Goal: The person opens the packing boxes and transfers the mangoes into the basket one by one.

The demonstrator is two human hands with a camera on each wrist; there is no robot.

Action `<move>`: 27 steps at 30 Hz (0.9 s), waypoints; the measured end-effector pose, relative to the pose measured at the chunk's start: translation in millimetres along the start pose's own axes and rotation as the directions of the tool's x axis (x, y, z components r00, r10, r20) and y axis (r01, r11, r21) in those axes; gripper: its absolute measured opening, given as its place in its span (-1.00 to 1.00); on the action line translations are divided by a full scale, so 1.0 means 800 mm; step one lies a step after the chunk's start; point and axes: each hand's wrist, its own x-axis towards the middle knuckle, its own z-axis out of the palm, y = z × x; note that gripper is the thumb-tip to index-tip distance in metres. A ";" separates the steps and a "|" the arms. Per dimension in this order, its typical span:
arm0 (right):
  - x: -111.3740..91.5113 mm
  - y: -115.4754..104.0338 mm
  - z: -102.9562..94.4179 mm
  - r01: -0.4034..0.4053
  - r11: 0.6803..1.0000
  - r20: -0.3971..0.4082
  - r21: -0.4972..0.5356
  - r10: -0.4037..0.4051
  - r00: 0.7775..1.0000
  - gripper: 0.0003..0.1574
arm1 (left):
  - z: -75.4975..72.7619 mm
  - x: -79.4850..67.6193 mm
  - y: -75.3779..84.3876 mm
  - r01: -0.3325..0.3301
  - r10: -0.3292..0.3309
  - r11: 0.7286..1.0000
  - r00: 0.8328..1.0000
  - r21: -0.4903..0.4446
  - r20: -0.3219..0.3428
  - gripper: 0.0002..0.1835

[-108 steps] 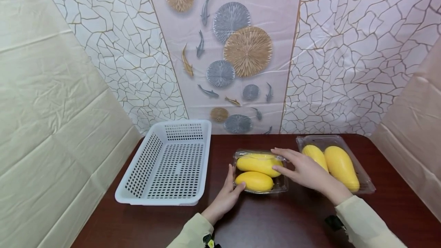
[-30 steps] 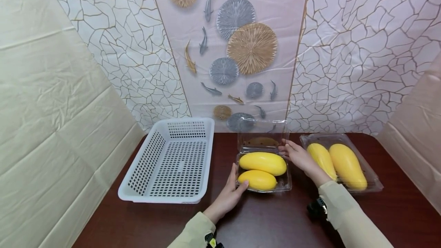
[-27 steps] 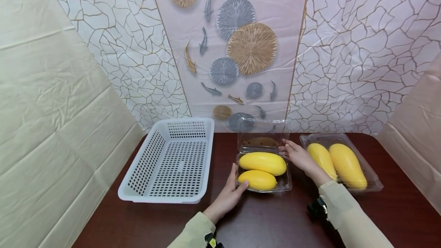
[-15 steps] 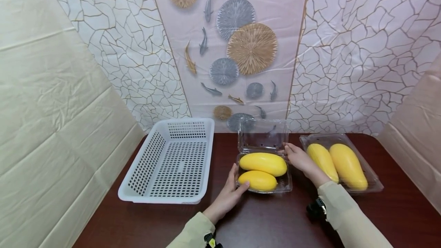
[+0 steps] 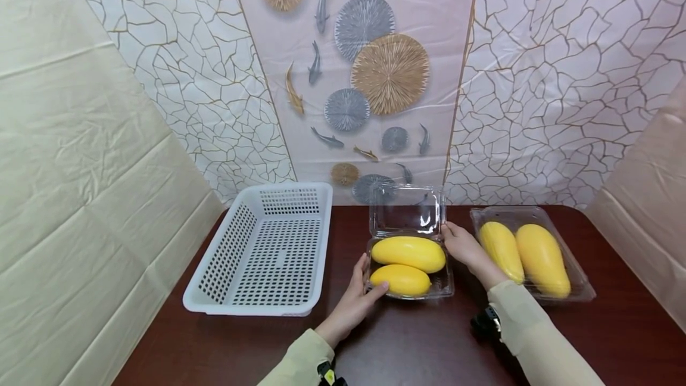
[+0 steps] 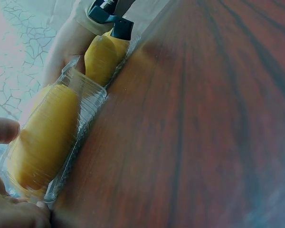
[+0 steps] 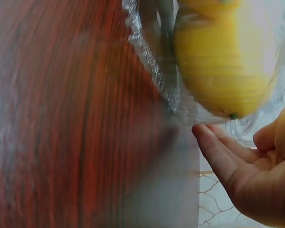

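Observation:
A clear plastic clamshell container (image 5: 442,290) sits at mid-table, its lid (image 5: 404,216) raised upright at the back. Two smooth yellow oblong fruits lie in it: a longer one behind (image 5: 408,254) and a shorter one in front (image 5: 400,280). My left hand (image 5: 354,302) grips the left wall, thumb over the front corner by the near fruit. With my right hand (image 5: 466,249), I pinch the lid's right edge near the hinge between thumb and fingers. In the right wrist view, the right hand (image 7: 261,166) is right at the clear plastic, below a fruit's green-tipped end.
A white perforated basket (image 5: 187,299) stands on the left of the dark red wooden table (image 5: 407,350). At the right, behind my right forearm, is another clear container (image 5: 581,290) with two yellow fruits (image 5: 541,261). Patterned cloth walls enclose the back and sides.
The lid, down over the fruits in the oldest frame, now stands upright. My right hand went from the top of the container to the lid's right edge. The left hand keeps its hold.

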 end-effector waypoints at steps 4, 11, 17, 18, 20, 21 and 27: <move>-0.001 -0.005 0.002 -0.006 0.999 -0.029 -0.034 0.005 1.000 -0.30 | 0.000 0.001 -0.001 0.009 -0.009 1.000 1.000 0.001 0.003 0.01; -0.001 -0.011 0.009 -0.020 0.999 -0.063 -0.051 0.016 0.998 -0.30 | 0.000 0.000 -0.003 -0.017 0.017 1.000 1.000 -0.002 -0.001 -0.01; 0.001 -0.003 0.015 0.000 0.989 -0.125 -0.150 -0.019 0.992 -0.29 | -0.001 -0.001 -0.003 0.000 0.000 1.000 1.000 -0.014 -0.009 0.01; 0.002 -0.001 0.016 0.000 0.989 -0.128 -0.147 -0.019 0.992 -0.29 | -0.001 -0.001 -0.002 0.006 -0.006 1.000 1.000 -0.016 -0.009 0.02; 0.002 0.002 0.017 -0.004 0.991 -0.126 -0.133 -0.013 0.992 -0.28 | 0.000 -0.001 -0.002 0.003 -0.003 1.000 1.000 -0.016 -0.009 0.02; 0.003 0.004 0.017 -0.005 0.992 -0.125 -0.123 -0.010 0.992 -0.27 | 0.000 -0.001 -0.002 0.001 -0.001 1.000 1.000 -0.016 -0.010 0.02; 0.005 0.010 0.020 -0.018 0.998 -0.115 -0.052 0.012 0.993 -0.26 | 0.000 -0.001 -0.002 -0.017 0.017 1.000 1.000 -0.006 -0.011 0.02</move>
